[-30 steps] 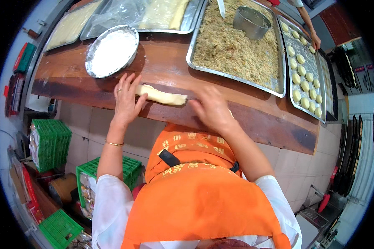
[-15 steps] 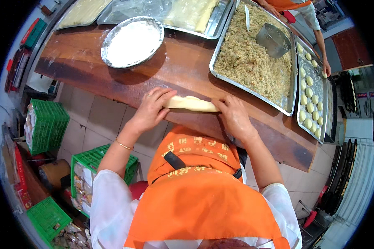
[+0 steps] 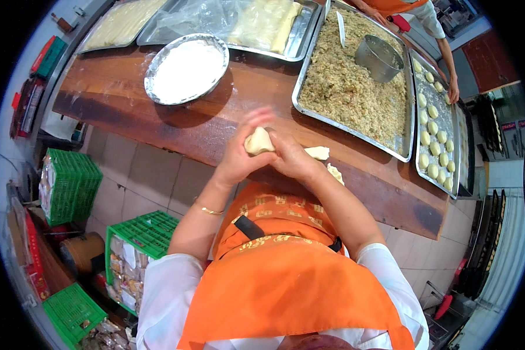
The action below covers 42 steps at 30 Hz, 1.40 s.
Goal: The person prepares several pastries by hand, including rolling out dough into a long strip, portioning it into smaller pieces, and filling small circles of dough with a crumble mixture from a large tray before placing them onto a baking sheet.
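A pale, rounded piece of dough (image 3: 259, 142) sits between my two hands, above the near edge of the wooden table. My left hand (image 3: 242, 146) cups it, thumb curled beneath and fingertips smeared by motion. Against the dough's right side presses my right hand (image 3: 293, 156), its fingers closed around it and partly hidden. Just right of that hand, a short piece of dough (image 3: 317, 153) lies on the table. Another torn dough piece (image 3: 335, 173) is nearer to me, partly covered by my right forearm.
A bowl of white flour (image 3: 186, 69) stands behind my hands. To the right are a tray of crumbly filling (image 3: 350, 87) holding a metal ring and a white scraper, then a tray of small dough balls (image 3: 429, 119), where a co-worker's hand (image 3: 452, 91) reaches in. Green crates (image 3: 70, 186) stand lower left.
The long dough roll I held at both ends is now in pieces. My hands have come together around one piece; others lie to the right. The co-worker's hand has shifted slightly on the tray.
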### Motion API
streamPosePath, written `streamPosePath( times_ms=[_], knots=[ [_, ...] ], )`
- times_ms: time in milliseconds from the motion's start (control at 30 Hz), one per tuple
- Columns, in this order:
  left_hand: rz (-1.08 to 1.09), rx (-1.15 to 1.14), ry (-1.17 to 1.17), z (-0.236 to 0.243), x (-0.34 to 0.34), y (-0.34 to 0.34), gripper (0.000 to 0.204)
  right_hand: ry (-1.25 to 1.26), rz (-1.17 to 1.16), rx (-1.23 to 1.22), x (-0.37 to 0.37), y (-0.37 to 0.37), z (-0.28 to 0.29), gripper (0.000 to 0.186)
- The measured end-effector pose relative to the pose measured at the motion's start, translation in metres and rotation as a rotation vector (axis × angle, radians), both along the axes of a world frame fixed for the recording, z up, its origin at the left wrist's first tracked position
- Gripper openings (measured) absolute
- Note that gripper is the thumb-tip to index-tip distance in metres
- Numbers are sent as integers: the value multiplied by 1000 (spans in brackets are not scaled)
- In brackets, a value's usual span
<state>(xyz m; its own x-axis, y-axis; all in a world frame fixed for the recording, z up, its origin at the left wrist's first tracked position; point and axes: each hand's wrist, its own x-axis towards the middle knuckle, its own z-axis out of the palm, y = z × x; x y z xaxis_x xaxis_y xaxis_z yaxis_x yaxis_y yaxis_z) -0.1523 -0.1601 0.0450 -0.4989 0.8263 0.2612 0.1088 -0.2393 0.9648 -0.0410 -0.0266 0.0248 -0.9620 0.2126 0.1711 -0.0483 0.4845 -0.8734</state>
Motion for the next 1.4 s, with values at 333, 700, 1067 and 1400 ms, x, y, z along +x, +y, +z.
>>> streamPosePath(
  times_ms=[333,700,1067,1400],
  knots=[
    [336,240,-810,16,-1,40,39,-312,-88,153,20,15,20,32],
    [686,294,-1137,-52,-117,-27,52,-322,-173,445,47,25,33,28],
    [563,-190,-348,-72,-96,-32,40,-640,-302,42,45,45,20,36],
    [360,-260,-230,-42,-92,-59,28,-535,-463,-310,61,48,16,27]
  ],
)
